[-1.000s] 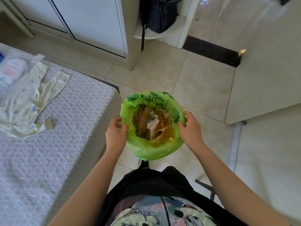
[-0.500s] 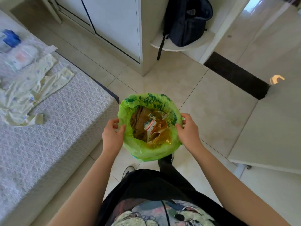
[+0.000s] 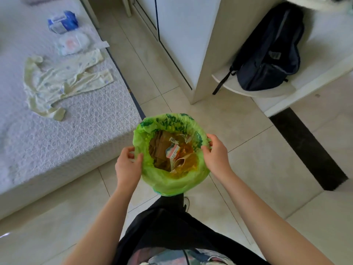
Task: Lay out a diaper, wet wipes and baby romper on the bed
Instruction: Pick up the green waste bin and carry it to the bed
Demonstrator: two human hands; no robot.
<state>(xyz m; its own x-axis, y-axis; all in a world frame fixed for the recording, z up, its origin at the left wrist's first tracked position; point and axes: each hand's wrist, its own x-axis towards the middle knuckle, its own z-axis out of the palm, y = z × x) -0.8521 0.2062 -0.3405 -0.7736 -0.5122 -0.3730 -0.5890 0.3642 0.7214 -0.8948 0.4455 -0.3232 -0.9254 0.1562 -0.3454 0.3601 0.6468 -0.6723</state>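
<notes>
Green plastic lines a small waste bin (image 3: pixel 172 180) held above the tiled floor (image 3: pixel 257 169), its liner folded outward over the rim. The left hand (image 3: pixel 128 165) grips the liner and rim on the bin's left side, thumb inside and fingers wrapped outside; the right hand (image 3: pixel 215 155) pinches the rim on the opposite side in the same manner. Inside the bin lie brown paper, a red-and-white striped wrapper (image 3: pixel 172 152) and other crumpled scraps. To the left stands the bed (image 3: pixel 57 140), covered in a white textured spread. On it, near the far corner, the three task items lie in a row: the blue-and-white pack of wet wipes (image 3: pixel 62 22) farthest away, the folded white diaper (image 3: pixel 73 43) just beside it, and the pale yellow baby romper (image 3: pixel 63 81) spread flat nearest the viewer, its upper edge touching the diaper. A white wardrobe (image 3: pixel 191 35) stands beyond the bin, and a dark navy backpack (image 3: pixel 267 54) rests on a low white shelf (image 3: pixel 238 88) to its right. The person's black trousers (image 3: pixel 172 226) and a patterned shirt hem fill the lower edge of the view.
</notes>
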